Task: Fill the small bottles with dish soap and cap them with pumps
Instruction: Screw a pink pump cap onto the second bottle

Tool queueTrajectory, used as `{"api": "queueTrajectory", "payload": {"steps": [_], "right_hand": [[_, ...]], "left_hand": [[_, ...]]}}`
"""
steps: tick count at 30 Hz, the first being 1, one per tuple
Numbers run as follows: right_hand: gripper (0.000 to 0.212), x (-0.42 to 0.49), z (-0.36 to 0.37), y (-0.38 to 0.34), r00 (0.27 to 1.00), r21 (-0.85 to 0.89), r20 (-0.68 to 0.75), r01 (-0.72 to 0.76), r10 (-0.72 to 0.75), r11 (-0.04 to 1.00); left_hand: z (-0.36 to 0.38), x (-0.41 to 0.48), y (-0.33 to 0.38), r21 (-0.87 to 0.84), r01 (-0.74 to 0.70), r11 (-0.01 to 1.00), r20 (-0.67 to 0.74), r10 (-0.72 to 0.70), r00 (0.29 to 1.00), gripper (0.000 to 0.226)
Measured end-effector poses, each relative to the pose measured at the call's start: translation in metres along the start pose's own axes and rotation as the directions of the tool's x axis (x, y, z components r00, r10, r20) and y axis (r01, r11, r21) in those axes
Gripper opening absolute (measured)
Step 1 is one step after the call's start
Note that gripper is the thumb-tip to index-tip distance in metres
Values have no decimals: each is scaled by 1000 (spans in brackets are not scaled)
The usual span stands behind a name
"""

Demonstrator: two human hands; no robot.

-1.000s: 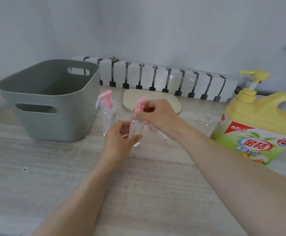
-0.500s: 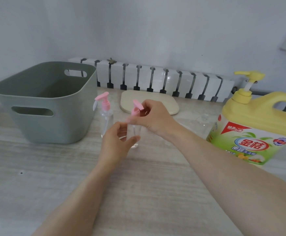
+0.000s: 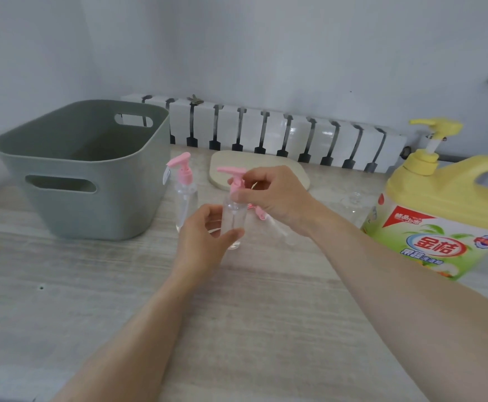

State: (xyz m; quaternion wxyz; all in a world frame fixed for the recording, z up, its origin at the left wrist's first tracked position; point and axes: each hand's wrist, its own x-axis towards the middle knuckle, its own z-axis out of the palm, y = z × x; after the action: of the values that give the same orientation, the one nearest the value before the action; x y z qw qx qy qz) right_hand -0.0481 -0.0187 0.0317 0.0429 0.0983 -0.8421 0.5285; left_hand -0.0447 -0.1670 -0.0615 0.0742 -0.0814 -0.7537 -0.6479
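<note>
A small clear bottle (image 3: 233, 219) stands upright at the middle of the table, and my left hand (image 3: 205, 239) wraps its lower body. My right hand (image 3: 269, 195) pinches the collar of the pink pump (image 3: 234, 178) seated on its neck, nozzle pointing left. A second clear bottle with a pink pump (image 3: 184, 195) stands just to the left, beside the bin. Another pink pump (image 3: 261, 213) lies on the table behind my right wrist, mostly hidden. An uncapped clear bottle (image 3: 354, 208) stands near the big yellow dish soap jug (image 3: 440, 216) at the right.
A grey-green plastic bin (image 3: 92, 172) with handle slots fills the left of the table. A beige oval pad (image 3: 228, 169) lies behind my hands. A white ribbed radiator (image 3: 280, 134) runs along the wall. The wooden tabletop (image 3: 237, 314) stretches toward me.
The pink pump head has turned under my right fingers; its nozzle now points left. My left hand has kept its hold on the bottle.
</note>
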Motion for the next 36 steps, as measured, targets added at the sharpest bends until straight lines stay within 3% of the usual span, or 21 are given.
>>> {"api": "queueTrajectory", "payload": {"steps": [5, 10, 15, 21, 27, 33, 36], "right_hand": [[34, 3, 8, -1, 997, -59, -77, -26, 21, 998], [27, 0, -3, 3, 997, -17, 66, -33, 34, 999], [26, 0, 4, 4, 999, -11, -36, -32, 31, 999], [22, -3, 0, 6, 999, -6, 44, -25, 26, 1000], [17, 0, 15, 7, 995, -100, -68, 64, -71, 993], [12, -3, 21, 4, 997, 9, -33, 63, -63, 998], [41, -6, 19, 3, 1000, 22, -21, -7, 8, 1000]], "left_hand": [[0, 1, 0, 13, -6, 1000, -2, 6, 1000, 33], [0, 0, 0, 17, -8, 1000, 5, 8, 1000, 33], [-1, 1, -2, 20, -11, 1000, 12, 11, 1000, 32], [0, 1, -1, 34, -16, 999, 1, 16, 1000, 34], [-1, -2, 0, 28, -10, 1000, -62, 11, 998, 33], [-3, -6, 2, 60, -7, 998, -131, 15, 991, 38], [-8, -8, 2, 74, 14, 997, -181, 0, 983, 38]]}}
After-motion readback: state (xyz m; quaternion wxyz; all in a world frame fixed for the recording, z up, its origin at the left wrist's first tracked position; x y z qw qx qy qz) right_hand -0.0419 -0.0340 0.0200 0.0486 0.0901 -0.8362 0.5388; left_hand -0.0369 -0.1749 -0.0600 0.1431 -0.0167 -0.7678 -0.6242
